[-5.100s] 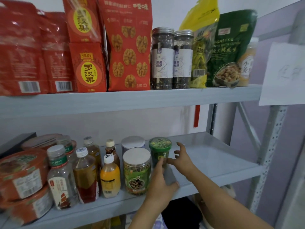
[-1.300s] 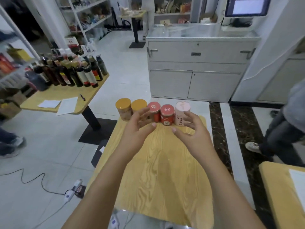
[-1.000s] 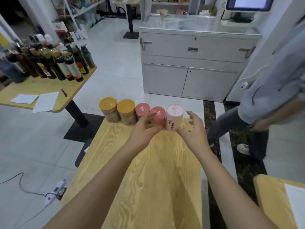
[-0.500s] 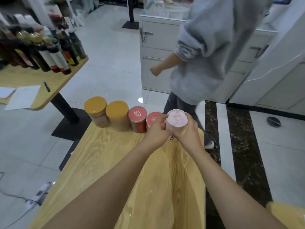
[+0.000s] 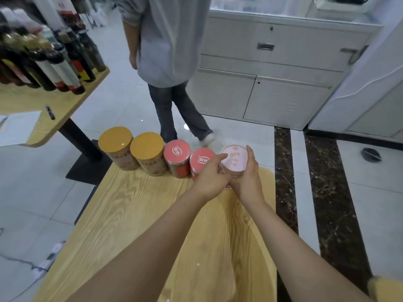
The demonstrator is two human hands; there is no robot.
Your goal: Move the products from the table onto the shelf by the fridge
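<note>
Several jars stand in a row at the far edge of the wooden table (image 5: 152,214): two with yellow lids (image 5: 115,140) (image 5: 147,146), two with red lids (image 5: 177,150) (image 5: 201,159), and a pink-lidded jar (image 5: 234,158) at the right end. My right hand (image 5: 247,177) grips the pink-lidded jar from its right side. On the jar's left side, my left hand (image 5: 212,176) holds it too, the forefinger lying across the lid's edge. My hands hide the jar's body.
A person in a grey top (image 5: 165,40) walks on the floor just beyond the table. A second wooden table (image 5: 54,105) with several dark bottles (image 5: 54,59) stands at the left. White cabinets (image 5: 272,68) line the back. A cable lies on the floor at the lower left.
Both hands have stayed closed round the pink-lidded jar since half a second ago. The person in grey has walked leftward behind the table.
</note>
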